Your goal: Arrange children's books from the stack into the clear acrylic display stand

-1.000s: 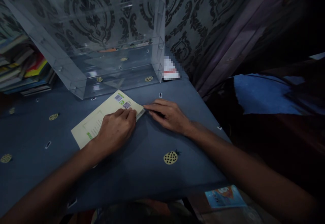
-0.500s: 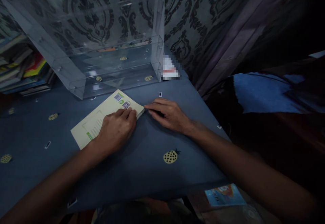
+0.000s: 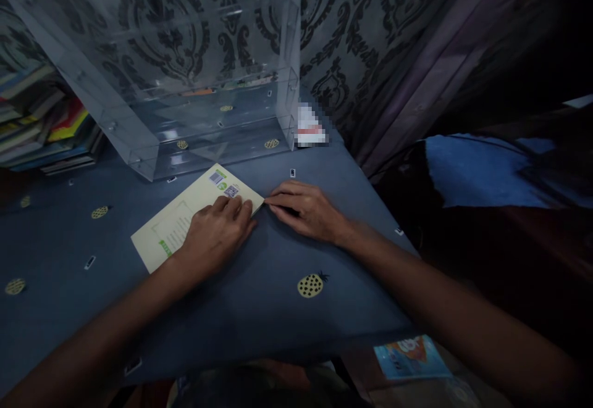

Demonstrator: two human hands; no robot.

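A pale yellow book [image 3: 188, 204] lies at a slant on the blue cloth, with a barcode, a QR code and green print on its upward cover. My left hand [image 3: 217, 229] rests across the cover, its fingers curled over the near right side and the thumb low against that edge. At the book's right corner, my right hand [image 3: 303, 210] has thumb and fingertips pinched together on the corner. Part of the printed text is hidden under my left hand and wrist.
Behind the book stands a clear plastic shelf [image 3: 143, 158]. Stacked books [image 3: 46, 130] lie at the far left. A white item [image 3: 309, 129], partly pixelated, sits by the shelf's right side. The pineapple-print tablecloth [image 3: 259, 309] ends at a slanting right edge. Below is a blue packet [image 3: 412, 358].
My left fingers have shifted slightly right along the book's edge, and the thumb now shows there. My right fingertips have closed in on the corner. The book has hardly moved.
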